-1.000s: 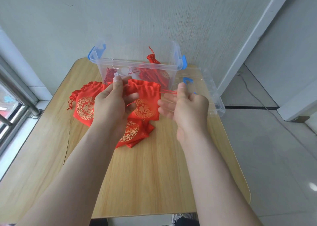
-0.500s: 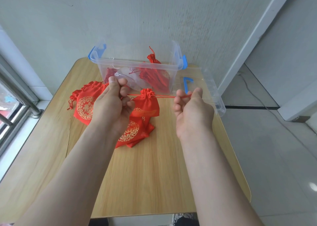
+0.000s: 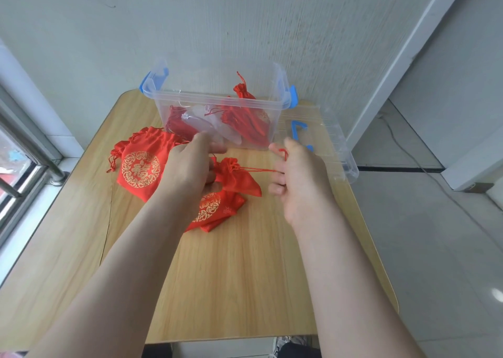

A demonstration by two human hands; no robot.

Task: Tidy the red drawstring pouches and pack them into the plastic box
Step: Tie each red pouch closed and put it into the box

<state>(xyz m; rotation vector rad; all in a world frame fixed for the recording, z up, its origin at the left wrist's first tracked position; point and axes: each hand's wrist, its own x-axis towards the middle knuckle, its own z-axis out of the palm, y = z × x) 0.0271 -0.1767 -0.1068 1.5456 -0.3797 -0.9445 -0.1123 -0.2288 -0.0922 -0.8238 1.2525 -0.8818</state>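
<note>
A red drawstring pouch [image 3: 239, 179] with its mouth cinched hangs between my hands above the table. My left hand [image 3: 187, 168] grips its left side and string. My right hand [image 3: 296, 175] pinches the pouch's right drawstring [image 3: 261, 170], which is stretched taut. A flat red pouch with a gold emblem [image 3: 140, 164] lies to the left, and another red pouch [image 3: 217, 210] lies under my left wrist. The clear plastic box [image 3: 217, 99] with blue latches stands at the table's far side and holds several red pouches [image 3: 245, 115].
The box's clear lid [image 3: 324, 140] with a blue handle lies to the right of the box, near the table's right edge. The wooden table [image 3: 231, 276] meets a wall behind. A window rail [image 3: 32, 151] runs along the left.
The pouch mouth went from open to cinched as my hands drew the strings apart. Now the pouch has tilted and dropped lower, and both hands have come down slightly.
</note>
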